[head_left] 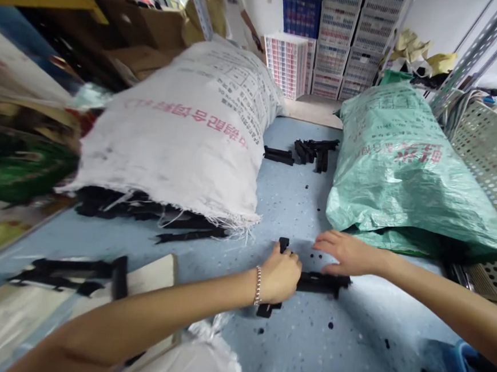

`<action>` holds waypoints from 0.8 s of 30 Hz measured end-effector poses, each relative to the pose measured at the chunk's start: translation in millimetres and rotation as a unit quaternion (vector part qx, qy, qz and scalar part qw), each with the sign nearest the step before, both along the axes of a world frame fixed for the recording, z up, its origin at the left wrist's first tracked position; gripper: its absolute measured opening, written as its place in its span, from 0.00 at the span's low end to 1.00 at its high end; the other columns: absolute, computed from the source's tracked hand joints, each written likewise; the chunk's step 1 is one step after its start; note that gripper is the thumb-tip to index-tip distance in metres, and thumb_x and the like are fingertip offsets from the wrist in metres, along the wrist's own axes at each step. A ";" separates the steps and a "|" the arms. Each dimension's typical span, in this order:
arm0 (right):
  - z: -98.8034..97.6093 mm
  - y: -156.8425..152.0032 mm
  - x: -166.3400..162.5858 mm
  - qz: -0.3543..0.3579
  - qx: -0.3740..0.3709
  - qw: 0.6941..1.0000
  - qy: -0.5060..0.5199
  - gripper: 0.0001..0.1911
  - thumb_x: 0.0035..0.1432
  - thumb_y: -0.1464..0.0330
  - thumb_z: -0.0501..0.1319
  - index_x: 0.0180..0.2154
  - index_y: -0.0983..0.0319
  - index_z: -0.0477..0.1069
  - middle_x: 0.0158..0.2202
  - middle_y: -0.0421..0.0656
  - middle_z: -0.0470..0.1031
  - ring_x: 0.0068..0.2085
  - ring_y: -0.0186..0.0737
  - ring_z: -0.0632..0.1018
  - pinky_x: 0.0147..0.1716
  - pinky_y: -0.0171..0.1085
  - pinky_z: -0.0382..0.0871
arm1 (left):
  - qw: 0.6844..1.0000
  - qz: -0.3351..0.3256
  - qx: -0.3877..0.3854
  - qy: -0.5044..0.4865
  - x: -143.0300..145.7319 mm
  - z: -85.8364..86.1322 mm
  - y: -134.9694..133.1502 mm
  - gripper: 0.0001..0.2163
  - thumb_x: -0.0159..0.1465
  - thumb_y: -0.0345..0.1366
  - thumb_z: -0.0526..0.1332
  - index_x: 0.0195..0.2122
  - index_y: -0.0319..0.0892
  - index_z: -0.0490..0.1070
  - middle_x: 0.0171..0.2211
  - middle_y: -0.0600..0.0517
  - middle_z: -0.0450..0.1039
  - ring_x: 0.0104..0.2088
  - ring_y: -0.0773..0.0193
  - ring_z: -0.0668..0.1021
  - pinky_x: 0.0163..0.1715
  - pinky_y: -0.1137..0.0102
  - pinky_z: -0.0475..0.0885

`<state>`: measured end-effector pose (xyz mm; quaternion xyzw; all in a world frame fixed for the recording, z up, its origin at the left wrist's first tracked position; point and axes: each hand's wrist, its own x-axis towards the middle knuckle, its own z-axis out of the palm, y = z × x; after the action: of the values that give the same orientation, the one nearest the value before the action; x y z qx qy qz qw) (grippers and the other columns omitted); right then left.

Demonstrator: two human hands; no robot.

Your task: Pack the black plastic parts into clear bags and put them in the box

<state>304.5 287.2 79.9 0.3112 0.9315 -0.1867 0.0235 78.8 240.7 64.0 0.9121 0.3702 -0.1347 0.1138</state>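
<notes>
My left hand (279,275), with a beaded bracelet at the wrist, is closed around a long black plastic part (322,283) on the speckled blue tabletop (286,358). One end of the part sticks out to the right, and black pieces also show above and below the fist. Whether these all belong to one part is hidden. Just above the right end hovers my right hand (349,253), fingers apart and holding nothing. Similar black parts (193,233) poke from the mouth of the white woven sack (184,129). A small group of black parts (315,151) lies farther back.
A green woven sack (408,170) lies at right, beside a perforated cream basket (488,147). Black frame-like parts (73,272) rest at left. Stacked plastic crates (336,49) stand against the back wall. A blue container (467,363) is at lower right. Small black bits dot the table.
</notes>
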 end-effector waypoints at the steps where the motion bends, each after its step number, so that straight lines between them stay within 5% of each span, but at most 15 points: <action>1: -5.5 -10.0 -6.3 0.001 -0.041 0.999 -0.019 0.29 0.58 0.59 0.65 0.58 0.66 0.69 0.54 0.57 0.73 0.53 0.54 0.75 0.53 0.50 0.70 | 1.000 -0.010 -0.001 -0.018 -6.7 7.1 -0.7 0.12 0.63 0.32 0.58 0.45 0.35 0.76 0.44 0.38 0.79 0.50 0.45 0.78 0.59 0.45 0.64; 7: -16.6 -44.8 -3.3 -0.111 -0.320 0.940 0.043 0.33 0.61 0.51 0.61 0.60 0.65 0.66 0.54 0.53 0.74 0.51 0.48 0.77 0.48 0.42 0.72 | 0.993 0.004 0.043 -0.106 -43.4 25.0 23.5 0.08 0.66 0.30 0.57 0.45 0.39 0.70 0.42 0.45 0.80 0.46 0.54 0.81 0.59 0.52 0.64; 10: -14.5 -42.4 0.0 -0.157 -0.298 0.937 0.095 0.36 0.61 0.54 0.62 0.64 0.64 0.59 0.57 0.53 0.72 0.52 0.47 0.77 0.50 0.42 0.72 | 0.983 0.038 0.042 -0.177 -56.1 15.9 43.5 0.07 0.68 0.34 0.56 0.46 0.42 0.69 0.43 0.48 0.80 0.47 0.56 0.81 0.62 0.52 0.61; 12: -8.3 -26.3 -2.1 -0.204 -0.287 0.933 0.081 0.31 0.63 0.58 0.60 0.63 0.63 0.60 0.48 0.50 0.76 0.42 0.43 0.79 0.40 0.39 0.75 | 0.972 0.082 0.021 -0.220 -62.2 7.1 61.7 0.12 0.69 0.37 0.56 0.52 0.41 0.67 0.48 0.45 0.79 0.51 0.55 0.79 0.62 0.54 0.63; 14: 2.9 7.2 -7.2 -0.271 -0.266 0.924 0.052 0.24 0.64 0.60 0.57 0.58 0.62 0.64 0.37 0.45 0.78 0.30 0.38 0.78 0.29 0.35 0.72 | 0.960 0.144 0.001 -0.240 -66.2 -4.8 81.3 0.25 0.69 0.41 0.57 0.63 0.37 0.58 0.60 0.37 0.70 0.60 0.53 0.74 0.61 0.57 0.65; 17: 22.6 89.3 -18.9 -0.390 -0.126 0.912 0.009 0.16 0.65 0.62 0.56 0.51 0.62 0.68 0.28 0.43 0.76 0.26 0.38 0.76 0.27 0.34 0.69 | 0.962 0.208 0.002 -0.178 -68.2 -32.1 102.6 0.40 0.68 0.47 0.57 0.71 0.29 0.39 0.71 0.28 0.48 0.71 0.45 0.57 0.66 0.52 0.58; 21: 32.1 215.9 -35.5 -0.511 0.150 0.845 -0.054 0.17 0.66 0.64 0.54 0.52 0.65 0.68 0.43 0.56 0.79 0.43 0.50 0.80 0.42 0.42 0.71 | 0.980 0.189 0.002 -0.057 -69.2 -78.4 101.4 0.37 0.69 0.52 0.53 0.72 0.35 0.45 0.73 0.34 0.40 0.73 0.40 0.45 0.67 0.37 0.39; 24: 22.0 287.4 -44.8 -0.525 0.228 0.815 -0.086 0.20 0.66 0.72 0.50 0.58 0.69 0.62 0.52 0.64 0.74 0.52 0.55 0.77 0.49 0.48 0.68 | 0.980 0.178 0.048 -0.080 -72.3 -102.7 90.4 0.37 0.69 0.56 0.50 0.72 0.38 0.48 0.74 0.35 0.37 0.73 0.41 0.44 0.67 0.37 0.39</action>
<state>259.8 574.6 101.9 0.7645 0.6365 0.0748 -0.0693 6.5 331.2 -38.7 0.8437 0.5226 -0.0209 0.1209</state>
